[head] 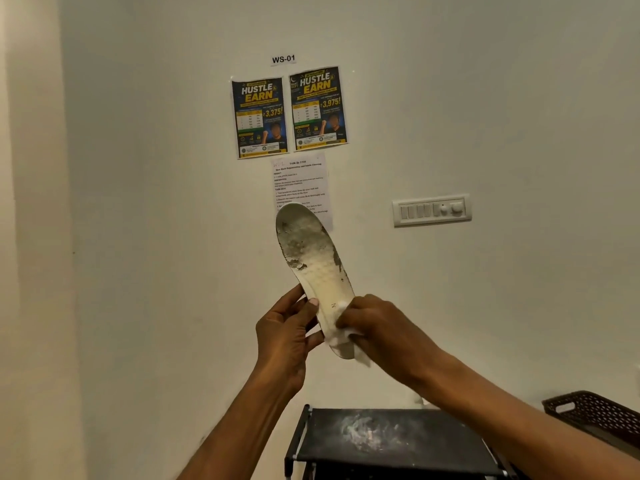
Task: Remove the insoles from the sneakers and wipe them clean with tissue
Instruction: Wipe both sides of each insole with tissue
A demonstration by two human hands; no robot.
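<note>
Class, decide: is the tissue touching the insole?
Touching. The head view shows the right hand pressing the tissue against the insole near its lower end.

A plain off-white wall (138,202) fills most of the view. A small label (283,59) reading "WS-01" is fixed high on it. Directly below the label hang two posters side by side, the left poster (259,117) and the right poster (319,108), both headed "HUSTLE & EARN". A printed instruction sheet (301,181) is fixed beneath them; its lower part is hidden. A white switch panel (432,210) sits on the wall to the right of the sheet. At the bottom stands a black rack (433,455), its top shelf carrying a white powdery smudge (367,433). A dark perforated basket (595,410) shows at the right edge.
</note>
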